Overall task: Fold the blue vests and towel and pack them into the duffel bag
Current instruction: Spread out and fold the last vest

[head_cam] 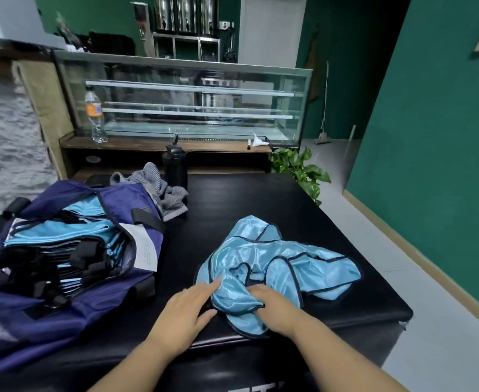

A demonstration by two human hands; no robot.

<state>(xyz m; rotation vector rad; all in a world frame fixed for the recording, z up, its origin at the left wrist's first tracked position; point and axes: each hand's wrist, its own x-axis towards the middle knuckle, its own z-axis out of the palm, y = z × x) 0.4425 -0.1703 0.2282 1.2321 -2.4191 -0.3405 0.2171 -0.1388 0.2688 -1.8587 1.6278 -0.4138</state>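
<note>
Black table (261, 199) is carrying everything. I am pressing my left hand (189, 309) spread beside the crumpled blue vest (275, 267); my right hand (275, 302) is pinching its near edge. Slippery fabric risks sliding off the right edge. Duffel bag (63, 250) is lying left, towel (159, 185) behind it.

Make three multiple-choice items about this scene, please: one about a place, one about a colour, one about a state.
1. Where is the grey towel?
A. behind the duffel bag
B. inside the bag
C. on the floor

2. What colour is the vest's trim?
A. white
B. dark
C. orange

3. How is that vest?
A. neatly folded
B. hanging
C. crumpled

Key: 1 A, it lies on the black table past the bag; 2 B, dark edging lines the blue cloth; 3 C, it lies bunched under the left hand and right hand.
</note>
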